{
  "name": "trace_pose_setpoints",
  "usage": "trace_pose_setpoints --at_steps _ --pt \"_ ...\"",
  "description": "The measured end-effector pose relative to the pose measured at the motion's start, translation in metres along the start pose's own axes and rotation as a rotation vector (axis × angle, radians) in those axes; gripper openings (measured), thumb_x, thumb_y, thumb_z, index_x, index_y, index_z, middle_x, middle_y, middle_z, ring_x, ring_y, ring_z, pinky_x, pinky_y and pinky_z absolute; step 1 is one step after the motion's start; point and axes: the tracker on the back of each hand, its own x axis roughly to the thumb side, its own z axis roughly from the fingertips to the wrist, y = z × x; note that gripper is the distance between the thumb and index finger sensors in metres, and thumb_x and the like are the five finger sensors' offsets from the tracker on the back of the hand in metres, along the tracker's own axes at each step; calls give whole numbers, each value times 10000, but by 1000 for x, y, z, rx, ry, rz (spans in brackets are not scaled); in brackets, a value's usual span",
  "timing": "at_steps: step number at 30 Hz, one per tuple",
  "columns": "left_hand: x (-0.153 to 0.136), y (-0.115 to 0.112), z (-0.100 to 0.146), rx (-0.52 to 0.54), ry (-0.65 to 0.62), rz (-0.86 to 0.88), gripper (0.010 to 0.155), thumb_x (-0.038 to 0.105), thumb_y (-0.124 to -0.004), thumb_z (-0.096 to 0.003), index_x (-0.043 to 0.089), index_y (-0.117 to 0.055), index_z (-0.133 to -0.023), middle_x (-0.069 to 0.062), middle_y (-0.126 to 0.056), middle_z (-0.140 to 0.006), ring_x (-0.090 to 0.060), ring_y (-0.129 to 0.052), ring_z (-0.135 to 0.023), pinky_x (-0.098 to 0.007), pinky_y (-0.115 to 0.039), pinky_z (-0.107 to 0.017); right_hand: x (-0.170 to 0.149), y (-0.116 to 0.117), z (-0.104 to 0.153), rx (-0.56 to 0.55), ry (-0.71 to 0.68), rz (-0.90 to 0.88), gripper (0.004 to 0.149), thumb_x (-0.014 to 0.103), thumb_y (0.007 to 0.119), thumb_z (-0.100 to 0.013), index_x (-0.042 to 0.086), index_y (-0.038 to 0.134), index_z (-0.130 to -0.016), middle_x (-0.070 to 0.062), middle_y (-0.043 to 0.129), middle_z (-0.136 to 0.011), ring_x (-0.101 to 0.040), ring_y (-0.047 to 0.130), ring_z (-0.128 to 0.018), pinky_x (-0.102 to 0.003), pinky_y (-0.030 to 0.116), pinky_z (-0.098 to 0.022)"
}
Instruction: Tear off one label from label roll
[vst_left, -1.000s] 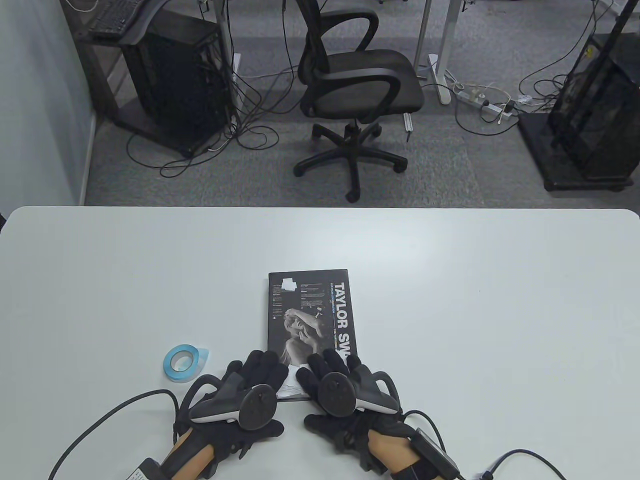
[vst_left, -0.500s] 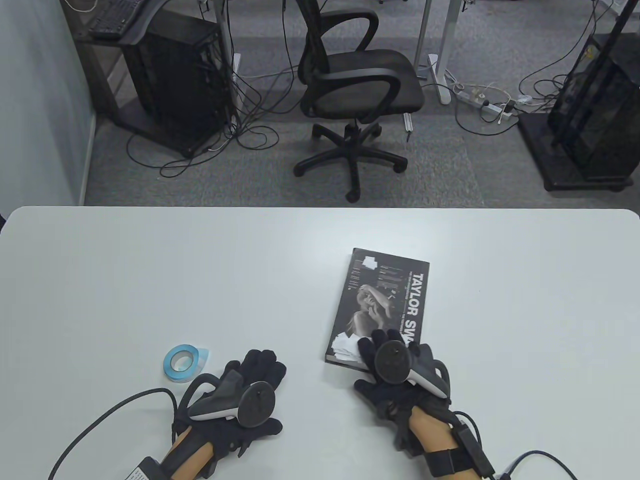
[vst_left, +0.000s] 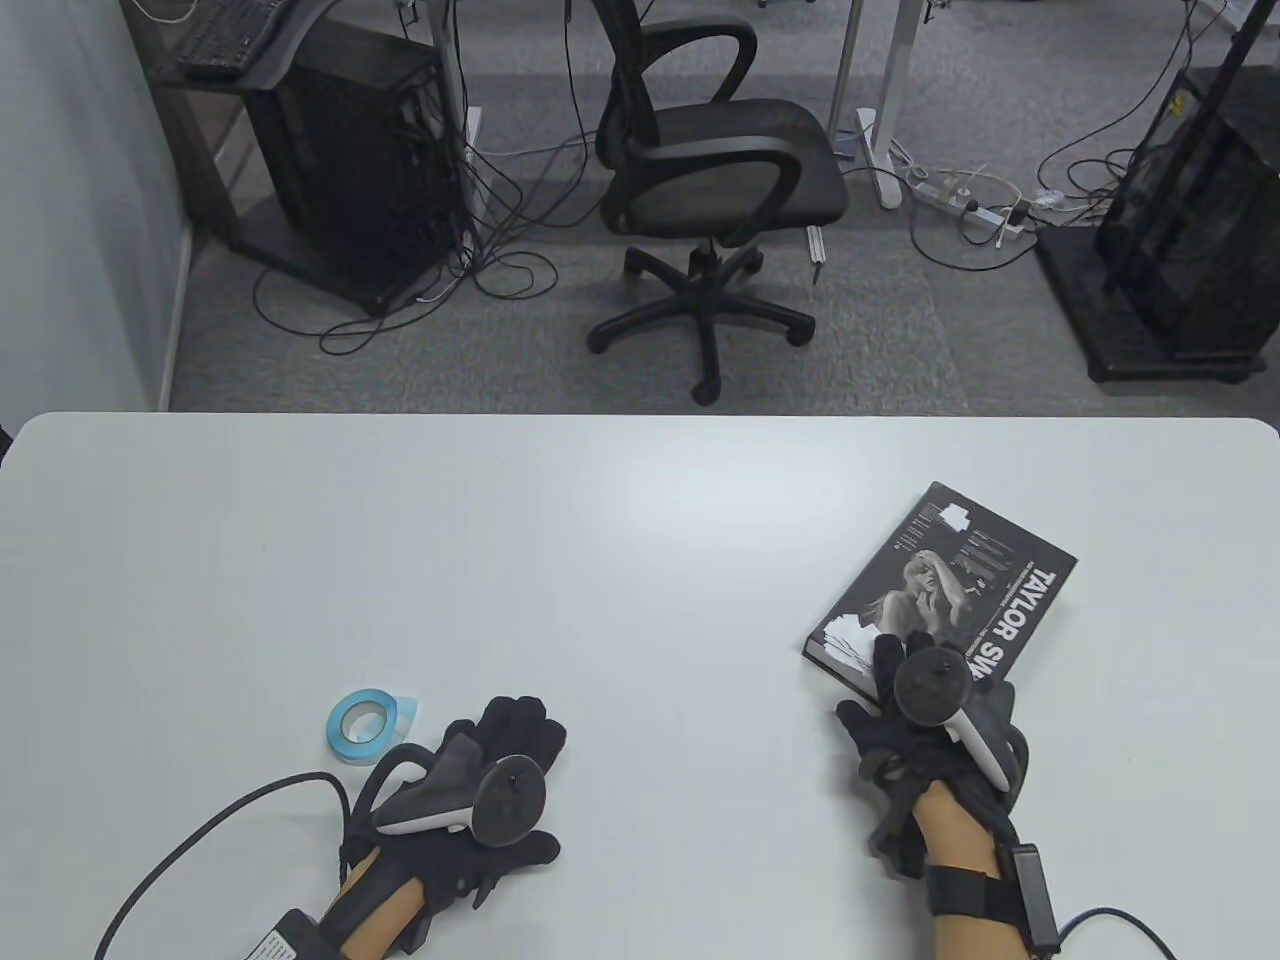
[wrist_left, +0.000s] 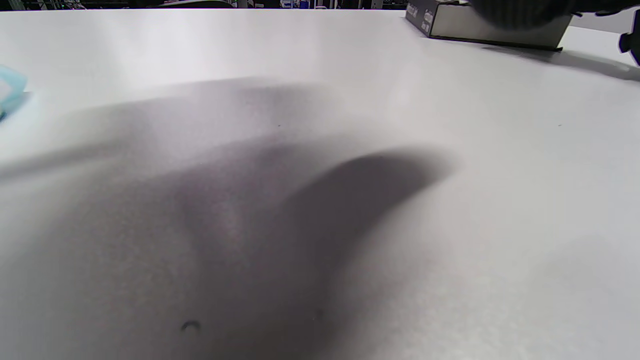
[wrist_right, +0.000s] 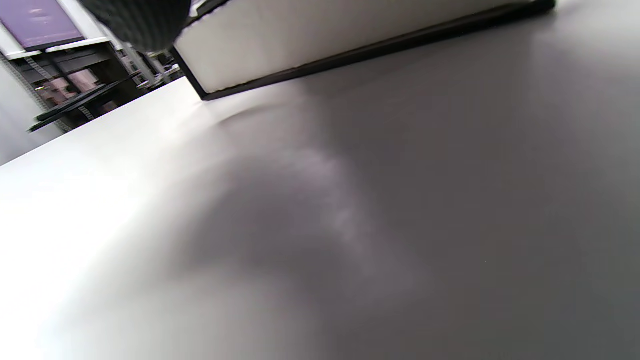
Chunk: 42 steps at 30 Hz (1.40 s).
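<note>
book (vst_left: 960, 580) slid right under right hand (vst_left: 925, 715), label roll (vst_left: 362, 727) unmoved

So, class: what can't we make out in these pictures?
- Right hand fingers on the book: table view, hidden by the tracker.
- Label roll: left wrist view, cut off at the left edge, blurred.
- Left hand: absent from its wrist view; only a shadow shows.
- Book's small print: too small.

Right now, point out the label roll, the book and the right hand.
label roll (vst_left: 362, 727), table view, on its blue ring's right side.
book (vst_left: 985, 570), table view, on the dark cover's middle.
right hand (vst_left: 925, 725), table view, on the glove's back below the tracker.
</note>
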Motion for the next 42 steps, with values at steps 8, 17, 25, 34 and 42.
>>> trace_pose_setpoints --at_steps 8,17,25,34,42 --pt "-2 0 0 -5 5 6 982 660 -601 -434 174 19 -1020 -140 66 -1087 -409 -59 -1061 -635 -243 -721 -23 -8 -3 -49 81 -39 778 578 708 -435 340 250 -1018 -41 118 -1115 -353 52 -1045 -632 56 -685" --pt "-6 2 0 -6 20 10 983 660 -601 -433 173 19 -1021 -140 66 -1088 -410 -60 -1062 -636 -243 -721 -20 -10 -2 -53 48 -58 793 569 710 -437 327 229 -1020 -42 79 -1110 -353 -13 -1028 -656 1 -656" --pt "-6 6 -4 7 20 4 981 658 -603 -433 174 15 -1022 -139 63 -1089 -408 -63 -1063 -636 -244 -721 34 -15 20 -102 -206 -20 795 571 709 -435 335 223 -1020 -30 71 -1112 -341 -27 -1032 -658 -24 -647" --pt "-5 7 -6 6 17 -7 979 657 -603 -433 174 7 -1026 -138 59 -1091 -409 -62 -1062 -636 -243 -721 119 33 73 90 -589 77 826 625 688 -412 365 181 -1011 -6 0 -1095 -314 -103 -1003 -648 -75 -617" --pt "-6 6 -4 5 28 -7 976 657 -603 -433 175 2 -1028 -138 56 -1093 -408 -64 -1063 -636 -243 -721 136 51 89 193 -682 85 820 605 700 -412 366 192 -1009 0 -20 -1082 -300 -122 -989 -640 -82 -612"
